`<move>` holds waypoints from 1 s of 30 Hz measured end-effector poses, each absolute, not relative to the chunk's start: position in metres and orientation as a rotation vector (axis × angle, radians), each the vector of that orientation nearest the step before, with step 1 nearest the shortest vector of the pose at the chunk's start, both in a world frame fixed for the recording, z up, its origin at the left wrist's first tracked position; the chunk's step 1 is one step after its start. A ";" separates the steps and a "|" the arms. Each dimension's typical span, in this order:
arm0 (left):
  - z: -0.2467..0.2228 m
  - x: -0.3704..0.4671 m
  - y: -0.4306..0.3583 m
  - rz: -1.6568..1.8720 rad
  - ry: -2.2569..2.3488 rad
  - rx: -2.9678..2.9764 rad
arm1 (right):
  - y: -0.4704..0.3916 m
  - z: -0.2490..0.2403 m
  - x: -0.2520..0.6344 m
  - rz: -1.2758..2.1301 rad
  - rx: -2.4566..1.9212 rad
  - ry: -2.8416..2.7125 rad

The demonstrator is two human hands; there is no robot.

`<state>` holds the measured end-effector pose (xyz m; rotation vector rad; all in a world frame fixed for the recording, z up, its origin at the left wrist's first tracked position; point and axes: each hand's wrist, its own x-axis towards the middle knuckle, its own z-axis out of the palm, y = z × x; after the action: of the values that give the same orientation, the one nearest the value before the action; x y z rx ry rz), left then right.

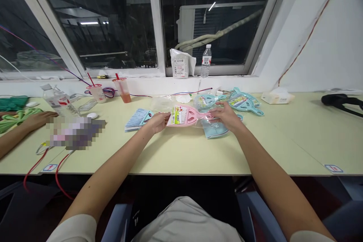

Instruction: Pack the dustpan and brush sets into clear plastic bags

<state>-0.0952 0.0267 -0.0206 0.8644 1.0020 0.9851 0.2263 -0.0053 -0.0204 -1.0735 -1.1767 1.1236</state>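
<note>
A pink brush and dustpan set in clear wrapping is held level above the table between both hands. My left hand pinches its wide left end, by the yellow-green label. At the handle end, my right hand has its fingers closed round the pink handle. Left of my left hand lies a blue brush with its bristles to the left. A blue dustpan rests under and beside my right hand. More blue sets in wrapping lie behind and right of it.
Along the back of the pale table stand two cups with red straws. A tissue pack and a black object are at the right. On the sill is a bottle. Another person's hand rests at the left.
</note>
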 end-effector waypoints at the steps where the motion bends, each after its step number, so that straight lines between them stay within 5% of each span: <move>1: -0.022 -0.094 0.027 0.985 0.999 0.855 | -0.005 -0.021 0.227 1.124 -1.074 -1.180; 30: -0.033 -0.109 0.021 1.170 0.899 0.986 | -0.002 -0.028 0.223 1.263 -1.131 -1.166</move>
<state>-0.1087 0.0210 -0.0329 0.9863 0.8986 1.1702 0.2232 -0.0017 -0.0277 -1.1314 -1.1658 1.2633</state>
